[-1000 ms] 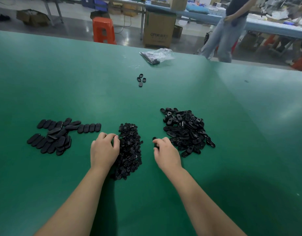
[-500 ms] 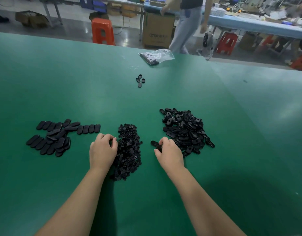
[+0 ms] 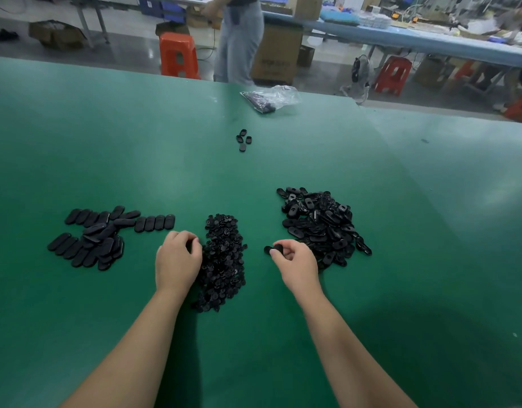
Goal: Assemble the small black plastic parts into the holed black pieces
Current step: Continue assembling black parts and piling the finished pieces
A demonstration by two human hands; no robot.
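Holed piece point(image 3: 274, 249) pinched in right hand point(image 3: 296, 262), centre frame, beside holed pile point(image 3: 320, 225); probably light, stiff, slick, best held by its edges; left hand point(image 3: 177, 260) curled at small-parts pile point(image 3: 223, 260), hold unclear; finished ovals point(image 3: 98, 235) lower left.

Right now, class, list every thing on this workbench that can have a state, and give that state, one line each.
left hand: fingers curled at the edge of the small-parts pile; what it holds is hidden
right hand: pinching one black oval piece
holed pieces: loose heap, unsorted
oval pieces at left: partly in rows, partly stacked
four stray pieces: apart, untouched
plastic bag: crumpled, lying flat
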